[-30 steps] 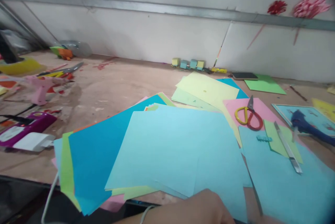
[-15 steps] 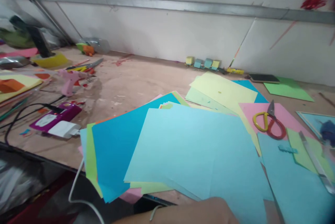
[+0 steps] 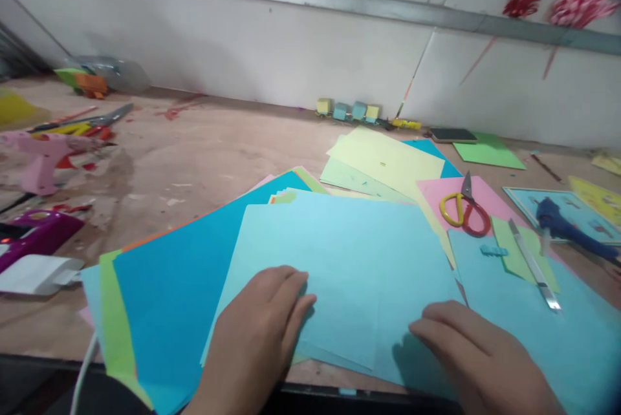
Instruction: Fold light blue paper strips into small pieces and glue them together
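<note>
A light blue sheet of paper (image 3: pixel 339 247) lies on top of a pile of coloured sheets at the table's front edge. My left hand (image 3: pixel 264 318) rests on its lower left part, fingers slightly curled and thumb apart, holding nothing. Over the lower right part of the light blue paper is my right hand (image 3: pixel 475 350); its fingers are bent and pressed together, casting a shadow, and what they hold, if anything, is hidden. A darker blue sheet (image 3: pixel 179 273) sticks out to the left, with green and orange edges below it.
Scissors (image 3: pixel 466 208) and a cutter (image 3: pixel 533 266) lie on papers at the right, near a blue glue gun (image 3: pixel 572 227). At the left are a pink glue gun (image 3: pixel 41 156), a white charger (image 3: pixel 36 274) and a purple power strip (image 3: pixel 43 234). Small paper blocks (image 3: pixel 359 110) stand by the wall.
The view has swung to the right. Both hands now show over the light blue paper, where only a forearm or wrist was seen at the bottom edge before.
</note>
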`<action>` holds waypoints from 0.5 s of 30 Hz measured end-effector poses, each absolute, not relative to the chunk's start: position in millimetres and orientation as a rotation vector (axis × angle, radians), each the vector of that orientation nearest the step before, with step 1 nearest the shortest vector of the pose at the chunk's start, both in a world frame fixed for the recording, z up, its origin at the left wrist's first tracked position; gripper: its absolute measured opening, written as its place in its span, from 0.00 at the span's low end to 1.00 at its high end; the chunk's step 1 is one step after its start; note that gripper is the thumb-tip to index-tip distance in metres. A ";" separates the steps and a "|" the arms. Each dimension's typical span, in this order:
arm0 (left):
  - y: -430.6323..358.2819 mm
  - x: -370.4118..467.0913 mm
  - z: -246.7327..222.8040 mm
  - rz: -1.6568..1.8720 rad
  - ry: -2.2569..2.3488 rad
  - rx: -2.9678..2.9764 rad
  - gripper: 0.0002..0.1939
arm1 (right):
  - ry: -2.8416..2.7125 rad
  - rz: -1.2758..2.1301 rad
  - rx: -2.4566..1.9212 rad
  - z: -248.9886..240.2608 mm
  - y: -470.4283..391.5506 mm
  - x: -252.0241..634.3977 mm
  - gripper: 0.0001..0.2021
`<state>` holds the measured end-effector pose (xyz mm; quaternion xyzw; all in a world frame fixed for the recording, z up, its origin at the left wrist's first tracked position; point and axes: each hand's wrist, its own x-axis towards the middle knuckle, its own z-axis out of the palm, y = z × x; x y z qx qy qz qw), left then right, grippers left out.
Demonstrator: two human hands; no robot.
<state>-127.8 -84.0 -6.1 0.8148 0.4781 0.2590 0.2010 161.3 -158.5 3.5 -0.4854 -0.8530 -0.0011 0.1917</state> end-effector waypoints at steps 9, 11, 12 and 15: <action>-77.9 -127.7 -35.6 0.583 1.377 2.627 0.19 | -2.552 0.454 -1.809 7.2 -90.3 114.7 0.13; -79.7 -127.3 -35.0 0.552 1.376 2.627 0.21 | -2.547 0.532 -1.856 3.5 -86.6 110.4 0.16; -80.0 -127.3 -34.6 0.534 1.371 2.629 0.21 | -2.530 0.583 -1.854 2.4 -85.5 110.1 0.16; -79.1 -127.2 -33.3 0.503 1.387 2.622 0.22 | -2.442 0.690 -1.805 1.6 -83.2 112.9 0.14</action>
